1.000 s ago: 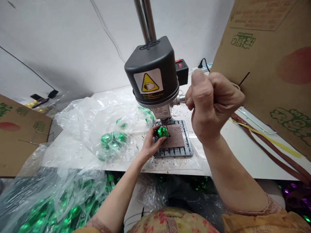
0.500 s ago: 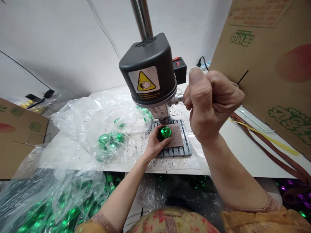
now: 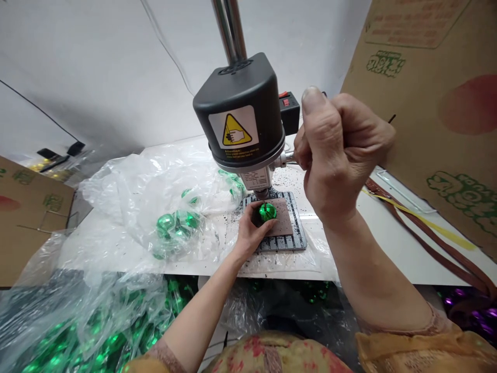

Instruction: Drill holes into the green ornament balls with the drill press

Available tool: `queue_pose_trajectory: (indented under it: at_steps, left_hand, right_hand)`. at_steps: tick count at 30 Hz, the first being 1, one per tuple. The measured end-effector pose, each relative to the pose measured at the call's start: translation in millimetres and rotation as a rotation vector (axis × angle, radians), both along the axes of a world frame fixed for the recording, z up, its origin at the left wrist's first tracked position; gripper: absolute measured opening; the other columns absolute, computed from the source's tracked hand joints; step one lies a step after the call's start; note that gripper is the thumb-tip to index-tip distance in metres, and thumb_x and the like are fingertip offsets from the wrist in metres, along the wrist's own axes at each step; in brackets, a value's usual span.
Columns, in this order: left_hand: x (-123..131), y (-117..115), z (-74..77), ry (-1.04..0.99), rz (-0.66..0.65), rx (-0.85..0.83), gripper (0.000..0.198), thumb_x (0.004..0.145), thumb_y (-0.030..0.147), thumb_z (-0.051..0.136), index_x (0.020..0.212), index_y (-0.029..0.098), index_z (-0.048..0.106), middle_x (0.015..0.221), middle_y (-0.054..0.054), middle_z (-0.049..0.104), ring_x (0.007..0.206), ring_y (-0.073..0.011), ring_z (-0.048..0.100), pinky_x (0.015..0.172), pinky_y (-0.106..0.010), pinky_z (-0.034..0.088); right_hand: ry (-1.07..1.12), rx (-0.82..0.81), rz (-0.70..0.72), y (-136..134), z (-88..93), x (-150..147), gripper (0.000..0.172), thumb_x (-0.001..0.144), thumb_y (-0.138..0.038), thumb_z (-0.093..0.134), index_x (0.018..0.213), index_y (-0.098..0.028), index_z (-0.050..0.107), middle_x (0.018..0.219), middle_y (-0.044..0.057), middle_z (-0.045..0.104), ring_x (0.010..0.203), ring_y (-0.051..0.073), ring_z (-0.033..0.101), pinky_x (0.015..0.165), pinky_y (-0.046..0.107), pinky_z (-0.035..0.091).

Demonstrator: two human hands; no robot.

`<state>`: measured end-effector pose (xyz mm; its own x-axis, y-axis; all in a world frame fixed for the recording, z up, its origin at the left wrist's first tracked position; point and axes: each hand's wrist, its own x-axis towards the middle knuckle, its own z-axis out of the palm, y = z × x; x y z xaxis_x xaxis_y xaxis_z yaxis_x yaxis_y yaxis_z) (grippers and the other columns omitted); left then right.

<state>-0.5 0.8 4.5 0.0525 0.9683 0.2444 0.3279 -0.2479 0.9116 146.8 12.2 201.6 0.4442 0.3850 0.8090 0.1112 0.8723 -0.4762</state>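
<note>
My left hand (image 3: 251, 228) curls its thumb and fingers around a shiny green mirror ball (image 3: 267, 212). The ball rests on a brown board (image 3: 282, 224), which lies on the grooved metal base (image 3: 298, 242) of a bench drill press (image 3: 240, 111). Directly above the ball is the drill's chuck (image 3: 262, 194); a thin bit reaches down to the ball's top. At the press's right side my right hand (image 3: 341, 150) is closed in a fist around the feed handle (image 3: 290, 157), most of which the fingers hide.
Clear plastic bags with green balls (image 3: 166, 224) lie left of the press. More bagged green balls (image 3: 97, 331) are below the table's front edge. Cardboard boxes (image 3: 423, 150) stand on both sides. Dark shavings dot the base, and a brown strap (image 3: 438, 248) lies at the right.
The ball has turned slightly within my left hand and shifted a little right. My right hand, still on the handle, has moved slightly up.
</note>
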Motion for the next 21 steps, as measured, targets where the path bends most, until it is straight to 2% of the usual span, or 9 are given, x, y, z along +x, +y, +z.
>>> queue_pose_trajectory:
  at_steps: [5,10,14,17,21]
  left_hand:
    - [5.1,0.2,0.6,0.011,0.000,-0.024,0.053,0.078,0.035,0.080,0.124,0.022,0.055,0.121,-0.009,0.064,0.112,-0.0255,0.062,0.100,-0.042,0.050]
    - [4.6,-0.3,1.6,0.012,-0.021,-0.012,0.054,0.079,0.033,0.080,0.126,0.022,0.055,0.120,-0.009,0.064,0.115,-0.0268,0.061,0.102,-0.043,0.049]
    - [5.7,-1.5,3.9,0.014,-0.027,0.014,0.053,0.080,0.034,0.078,0.125,0.022,0.054,0.120,-0.009,0.063,0.115,-0.0262,0.060,0.102,-0.042,0.048]
    - [6.7,-2.4,5.5,0.022,-0.019,0.019,0.050,0.081,0.034,0.078,0.123,0.022,0.054,0.118,-0.008,0.063,0.112,-0.0253,0.060,0.099,-0.041,0.048]
    - [6.7,-3.0,6.7,0.029,-0.023,0.028,0.048,0.081,0.033,0.077,0.122,0.022,0.054,0.117,-0.008,0.063,0.109,-0.0243,0.060,0.097,-0.040,0.047]
  right_hand:
    - [0.023,0.053,0.022,0.2,-3.9,-0.8,0.046,0.089,-0.011,0.058,0.052,-0.022,0.033,0.045,-0.008,0.033,0.038,0.005,0.031,0.042,0.029,0.024]
    - [-0.012,0.043,-0.105,0.6,-25.1,-2.3,0.047,0.093,-0.024,0.056,0.055,-0.022,0.028,0.046,-0.005,0.032,0.041,0.007,0.031,0.041,0.030,0.024]
    - [-0.016,0.078,-0.149,-0.7,-39.3,-3.0,0.049,0.094,-0.028,0.053,0.054,-0.021,0.026,0.045,-0.005,0.027,0.041,0.006,0.029,0.042,0.029,0.024]
    - [0.023,0.093,-0.101,-2.1,-43.1,-2.7,0.050,0.092,-0.025,0.055,0.052,-0.020,0.026,0.046,-0.005,0.027,0.041,0.006,0.031,0.042,0.029,0.026]
    - [0.049,0.156,-0.048,-1.0,-45.8,-2.0,0.050,0.090,-0.021,0.056,0.053,-0.018,0.022,0.048,-0.006,0.026,0.041,0.004,0.028,0.041,0.027,0.023]
